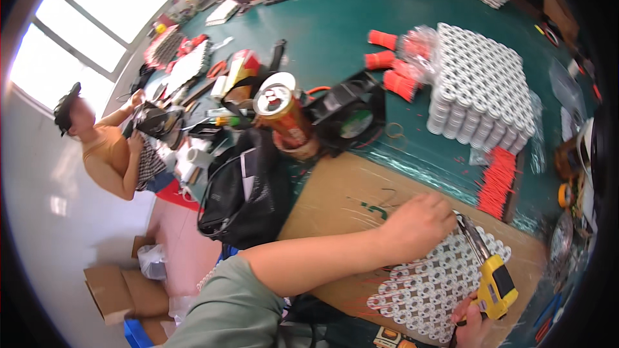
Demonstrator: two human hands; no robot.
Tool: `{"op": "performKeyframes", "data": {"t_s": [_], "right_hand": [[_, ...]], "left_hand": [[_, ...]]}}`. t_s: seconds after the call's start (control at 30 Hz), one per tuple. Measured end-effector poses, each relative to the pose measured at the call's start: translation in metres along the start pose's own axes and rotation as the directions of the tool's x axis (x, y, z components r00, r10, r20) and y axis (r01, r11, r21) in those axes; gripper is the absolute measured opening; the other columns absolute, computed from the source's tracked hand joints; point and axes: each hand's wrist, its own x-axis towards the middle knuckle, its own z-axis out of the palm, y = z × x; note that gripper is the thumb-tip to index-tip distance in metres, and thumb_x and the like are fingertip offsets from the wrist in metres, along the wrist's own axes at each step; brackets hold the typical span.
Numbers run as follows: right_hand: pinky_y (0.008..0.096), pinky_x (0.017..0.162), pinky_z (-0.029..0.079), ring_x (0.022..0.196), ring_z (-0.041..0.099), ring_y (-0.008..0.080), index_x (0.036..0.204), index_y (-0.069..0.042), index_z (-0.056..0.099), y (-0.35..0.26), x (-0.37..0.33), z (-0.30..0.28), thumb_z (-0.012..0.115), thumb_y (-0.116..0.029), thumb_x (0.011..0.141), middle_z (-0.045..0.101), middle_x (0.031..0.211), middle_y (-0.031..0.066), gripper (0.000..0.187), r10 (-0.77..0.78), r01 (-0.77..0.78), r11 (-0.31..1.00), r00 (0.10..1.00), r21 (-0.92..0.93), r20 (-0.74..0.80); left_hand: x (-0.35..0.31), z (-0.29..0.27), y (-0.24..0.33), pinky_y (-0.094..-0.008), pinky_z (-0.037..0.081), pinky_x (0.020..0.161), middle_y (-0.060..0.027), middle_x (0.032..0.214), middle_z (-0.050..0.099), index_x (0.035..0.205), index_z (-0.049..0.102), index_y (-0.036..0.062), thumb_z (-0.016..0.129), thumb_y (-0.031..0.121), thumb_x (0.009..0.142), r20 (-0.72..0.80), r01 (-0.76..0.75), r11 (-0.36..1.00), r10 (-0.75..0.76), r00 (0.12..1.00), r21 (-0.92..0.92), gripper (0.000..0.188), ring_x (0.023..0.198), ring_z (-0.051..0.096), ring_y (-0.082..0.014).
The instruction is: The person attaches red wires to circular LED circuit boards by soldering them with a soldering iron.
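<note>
A brown board (329, 187) lies on the green table (335, 38) beneath my hands. On it, the cell block (419, 290) sits flat, probably for steadiness; my right hand (476, 325) grips the yellow tool (498, 287), angled toward my curled left hand (419, 227). Whether that pinches anything, I can't tell.

Cell panel (422, 285) lies on board (325, 196), fan (351, 115) perhaps touching can (291, 122).

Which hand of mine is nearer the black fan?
Left. In view, your left hand is below and right of the black fan; your right hand, holding the yellow tool, is farther below.
</note>
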Motion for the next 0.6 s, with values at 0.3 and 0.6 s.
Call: {"op": "performKeyframes", "data": {"t_s": [0.3,0.6], "right_hand": [[0.0259,0.057,0.045,0.063,0.053,0.0124,0.107,0.0,0.055,-0.022,0.005,0.026,0.064,-0.02,0.101,0.056,0.074,0.0036,0.022,-0.078,0.08,0.989,0.997,-0.124,0.026],[0.0261,0.056,0.046,0.063,0.055,0.013,0.11,0.001,0.056,-0.024,0.007,0.03,0.065,-0.02,0.101,0.058,0.075,0.0048,0.025,-0.088,0.088,0.984,0.996,-0.152,0.005]], "left_hand": [[-0.001,0.005,-0.002,-0.0383,0.05,0.085,-0.0088,0.095,0.058,0.099,0.065,0.0022,0.063,0.012,0.08,-0.021,-0.004,1.0,0.004,1.0,0.003,0.021,0.097,0.058,-0.027],[0.0,0.004,-0.002,-0.039,0.05,0.086,-0.0095,0.095,0.058,0.098,0.065,0.0026,0.062,0.012,0.08,-0.015,-0.006,1.0,0.006,1.0,0.01,0.02,0.098,0.058,-0.0277]]}}
